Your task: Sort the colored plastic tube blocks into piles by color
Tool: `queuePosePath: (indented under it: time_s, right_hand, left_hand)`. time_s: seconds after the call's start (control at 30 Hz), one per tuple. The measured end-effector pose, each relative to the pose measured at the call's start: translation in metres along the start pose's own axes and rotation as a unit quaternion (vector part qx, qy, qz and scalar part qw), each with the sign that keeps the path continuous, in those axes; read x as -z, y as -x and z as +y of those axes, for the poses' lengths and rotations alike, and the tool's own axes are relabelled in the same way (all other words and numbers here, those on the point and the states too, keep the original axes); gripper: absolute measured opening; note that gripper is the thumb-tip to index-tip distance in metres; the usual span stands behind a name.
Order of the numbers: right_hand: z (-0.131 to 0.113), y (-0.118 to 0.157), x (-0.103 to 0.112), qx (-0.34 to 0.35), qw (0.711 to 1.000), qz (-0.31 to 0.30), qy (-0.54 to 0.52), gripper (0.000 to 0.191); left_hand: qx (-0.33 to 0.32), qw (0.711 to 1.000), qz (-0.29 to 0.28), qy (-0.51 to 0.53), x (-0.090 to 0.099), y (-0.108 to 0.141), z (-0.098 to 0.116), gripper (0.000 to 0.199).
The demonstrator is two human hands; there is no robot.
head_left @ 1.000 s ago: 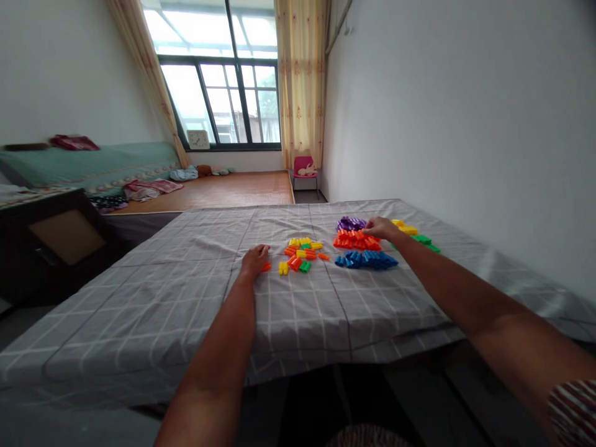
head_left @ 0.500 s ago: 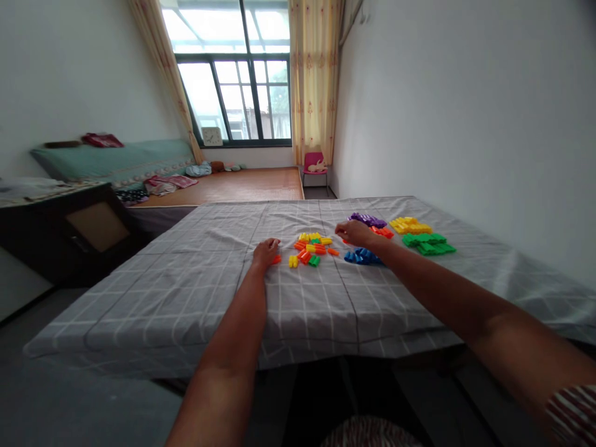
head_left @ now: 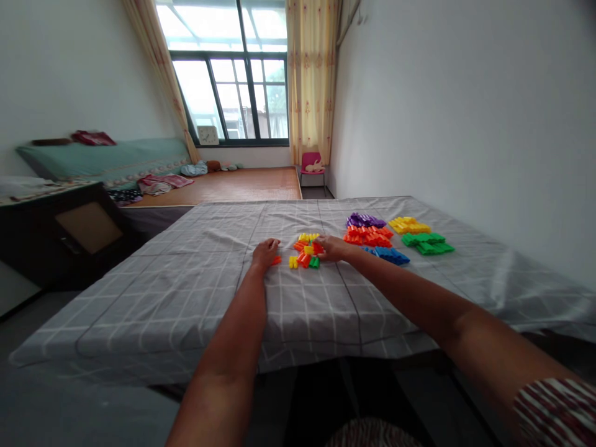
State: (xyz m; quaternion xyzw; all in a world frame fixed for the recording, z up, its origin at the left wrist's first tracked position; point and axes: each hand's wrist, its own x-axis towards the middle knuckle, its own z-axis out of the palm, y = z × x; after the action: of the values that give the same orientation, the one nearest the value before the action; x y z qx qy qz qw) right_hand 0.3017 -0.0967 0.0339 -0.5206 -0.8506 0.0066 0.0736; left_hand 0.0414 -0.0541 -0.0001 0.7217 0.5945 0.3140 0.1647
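Note:
My right hand (head_left: 332, 248) is at the right side of a mixed pile of small plastic pieces, with its fingers closed on an orange piece (head_left: 318, 248). In that pile are yellow pieces (head_left: 308, 237), orange ones and a green piece (head_left: 314, 262). Left of the pile, my left hand (head_left: 266, 251) rests low over the cloth with curled fingers; what they hold, if anything, is hidden. An orange piece (head_left: 276, 260) lies beside it. A yellow pair (head_left: 293, 262) sits at the near left of the pile.
Sorted heaps lie to the right: purple (head_left: 364, 220), orange (head_left: 369, 236), blue (head_left: 392, 255), yellow (head_left: 410, 225) and green (head_left: 427, 243). A grey checked cloth (head_left: 186, 298) covers the table. Beyond stand a bed platform (head_left: 246, 184) and a pink chair (head_left: 311, 162).
My right hand has moved left from the orange heap to the mixed pile and closed on an orange piece. The left hand has stayed in place.

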Motion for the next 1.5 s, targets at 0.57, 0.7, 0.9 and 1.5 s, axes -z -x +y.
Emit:
queuePosePath:
  time_s: [0.57,0.7,0.9,1.5]
  right_hand:
    - [0.001,0.008,0.01,-0.074,0.997,0.018,-0.015,0.034]
    - [-0.006,0.007,0.007,-0.086,0.996,-0.01,0.008,0.04]
    - [-0.002,0.0,0.011,-0.105,0.991,-0.054,-0.068,0.052]
    - [-0.011,-0.025,0.01,-0.007,0.949,0.085,-0.302,0.021]
  left_hand:
    - [0.003,1.0,-0.007,-0.006,0.001,0.001,0.001,0.035]
    - [0.007,1.0,-0.003,-0.009,0.0,0.0,-0.001,0.035]
    - [0.003,1.0,-0.004,-0.008,0.0,0.0,-0.001,0.035]
    - [-0.143,0.984,-0.013,0.108,0.0,0.015,0.028,0.031]
